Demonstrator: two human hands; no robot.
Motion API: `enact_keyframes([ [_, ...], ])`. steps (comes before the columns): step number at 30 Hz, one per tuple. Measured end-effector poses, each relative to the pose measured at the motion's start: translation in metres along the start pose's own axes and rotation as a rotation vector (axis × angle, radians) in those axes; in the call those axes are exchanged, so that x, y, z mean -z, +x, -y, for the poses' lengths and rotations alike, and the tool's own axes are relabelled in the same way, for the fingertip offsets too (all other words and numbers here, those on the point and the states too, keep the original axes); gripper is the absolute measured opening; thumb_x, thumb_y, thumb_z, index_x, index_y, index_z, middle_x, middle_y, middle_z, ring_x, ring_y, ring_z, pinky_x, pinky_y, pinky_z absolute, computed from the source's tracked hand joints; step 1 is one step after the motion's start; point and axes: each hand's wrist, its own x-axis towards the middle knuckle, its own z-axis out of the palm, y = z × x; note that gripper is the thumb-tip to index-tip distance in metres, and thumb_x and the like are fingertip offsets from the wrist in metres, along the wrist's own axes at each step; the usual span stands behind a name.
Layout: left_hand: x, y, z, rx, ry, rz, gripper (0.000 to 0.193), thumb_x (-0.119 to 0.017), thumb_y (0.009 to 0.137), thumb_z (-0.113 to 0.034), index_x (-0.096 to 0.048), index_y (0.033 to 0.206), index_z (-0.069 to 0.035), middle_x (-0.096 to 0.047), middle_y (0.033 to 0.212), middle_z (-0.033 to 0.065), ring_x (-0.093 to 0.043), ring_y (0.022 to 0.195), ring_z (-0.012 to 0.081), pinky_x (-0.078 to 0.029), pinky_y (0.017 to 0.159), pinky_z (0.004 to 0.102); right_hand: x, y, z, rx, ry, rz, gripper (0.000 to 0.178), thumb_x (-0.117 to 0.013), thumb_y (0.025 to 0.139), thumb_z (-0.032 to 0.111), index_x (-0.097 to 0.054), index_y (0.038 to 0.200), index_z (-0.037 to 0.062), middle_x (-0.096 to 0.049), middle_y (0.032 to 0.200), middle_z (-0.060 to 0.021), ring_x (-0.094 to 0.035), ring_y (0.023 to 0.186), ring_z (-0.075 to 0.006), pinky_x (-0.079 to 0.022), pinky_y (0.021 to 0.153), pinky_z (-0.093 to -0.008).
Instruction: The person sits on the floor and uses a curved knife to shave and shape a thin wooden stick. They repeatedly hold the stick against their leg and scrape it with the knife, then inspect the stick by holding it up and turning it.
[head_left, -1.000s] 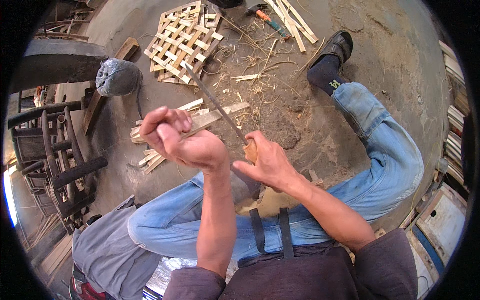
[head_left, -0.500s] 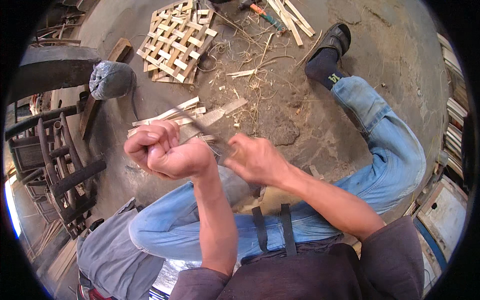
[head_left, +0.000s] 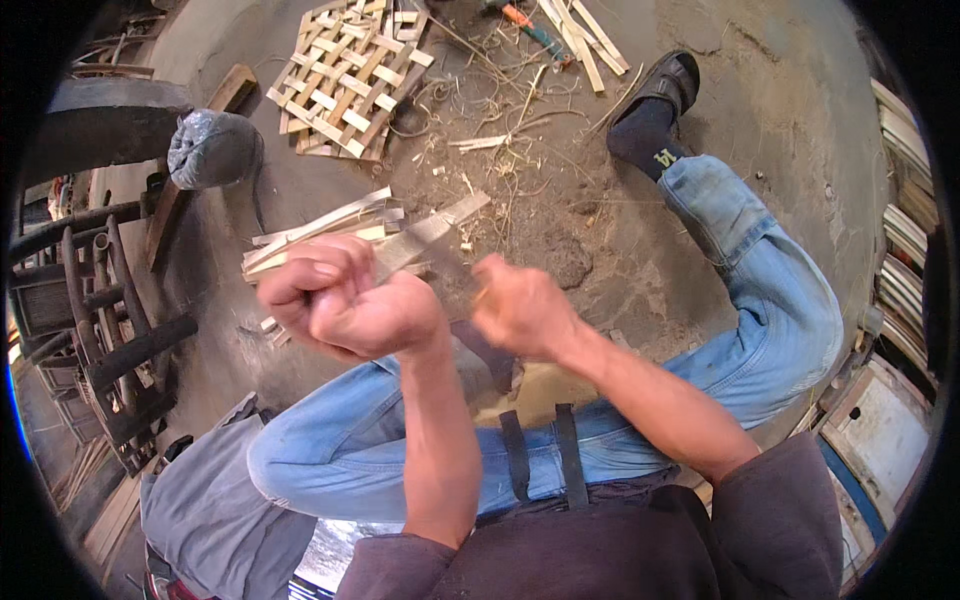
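My left hand is raised in front of me, its fingers curled into a closed fist. Whatever it grips is hidden inside the fingers. Just to its right, my right hand is closed and smeared by motion. From it a blurred grey blade, apparently a knife, points up and to the left; its handle is hidden in the fist. The two hands are apart. Beyond them a loose pile of pale split strips lies on the floor, with a wider flat strip across its right side.
A woven lattice panel of pale strips lies at the far side. Thin shavings litter the floor beside it, near an orange-and-green handled tool. Dark wooden frames and a plastic-wrapped bundle stand left. My jeans-clad legs spread around the work area.
My right hand has shifted slightly right and away from the left fist, the blurred blade moving with it. The left fist stays closed and has moved a little right. The view has shifted slightly.
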Motion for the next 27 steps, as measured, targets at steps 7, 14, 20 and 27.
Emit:
enact_keyframes([
  [7,0.002,-0.005,-0.001,0.035,-0.032,0.014,0.006,-0.039,0.071,-0.007,-0.038,0.077,-0.005,-0.032,0.056,0.0016,-0.026,0.048,0.0080,-0.020,0.043,0.0227,-0.006,-0.003,-0.007,-0.057,0.076,0.003,0.034,-0.064,0.077,0.012,-0.057,0.106,-0.0030,-0.064,0.078,-0.0267,-0.065,0.075,-0.0441,-0.053,0.068,-0.0464],
  [14,0.013,0.002,0.003,-0.021,0.034,-0.023,0.006,-0.038,0.071,-0.007,-0.038,0.077,-0.006,-0.030,0.057,0.0011,-0.026,0.046,0.0082,-0.021,0.041,0.0237,-0.012,0.002,-0.010,-0.130,0.077,0.007,0.027,-0.064,0.077,0.015,-0.062,0.099,-0.0009,-0.066,0.079,-0.0252,-0.067,0.082,-0.0406,-0.052,0.069,-0.0502],
  [20,0.017,-0.006,0.005,-0.052,-0.034,-0.017,0.006,-0.040,0.071,-0.008,-0.038,0.075,-0.005,-0.031,0.057,0.0012,-0.025,0.045,0.0077,-0.021,0.039,0.0228,-0.027,-0.010,-0.022,-0.132,0.230,-0.077,0.031,-0.065,0.078,0.016,-0.061,0.103,-0.0010,-0.065,0.081,-0.0276,-0.066,0.084,-0.0430,-0.053,0.071,-0.0504],
  [27,0.039,0.004,0.007,-0.019,-0.076,0.020,0.007,-0.040,0.074,-0.009,-0.037,0.080,-0.007,-0.031,0.060,0.0012,-0.022,0.044,0.0078,-0.017,0.040,0.0237,-0.017,-0.001,0.015,0.031,0.109,0.036,0.031,-0.066,0.078,0.017,-0.051,0.099,0.0003,-0.065,0.078,-0.0267,-0.065,0.077,-0.0460,-0.053,0.068,-0.0513],
])
